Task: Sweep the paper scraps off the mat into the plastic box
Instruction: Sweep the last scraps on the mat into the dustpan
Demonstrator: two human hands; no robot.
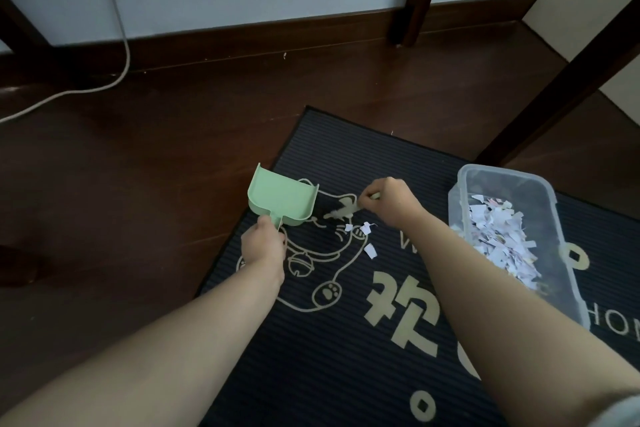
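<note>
Paper scraps on mat, probably rubber

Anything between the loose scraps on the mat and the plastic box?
No object on the mat between them. Only the right forearm crosses above that stretch; the right hand holds the brush. The upright near wall of the plastic box faces the scraps, so they likely need lifting over in the green dustpan the left hand grips.

Both bare forearms stretched forward; left hand curled in a grip, right hand — fingers pinched
</note>
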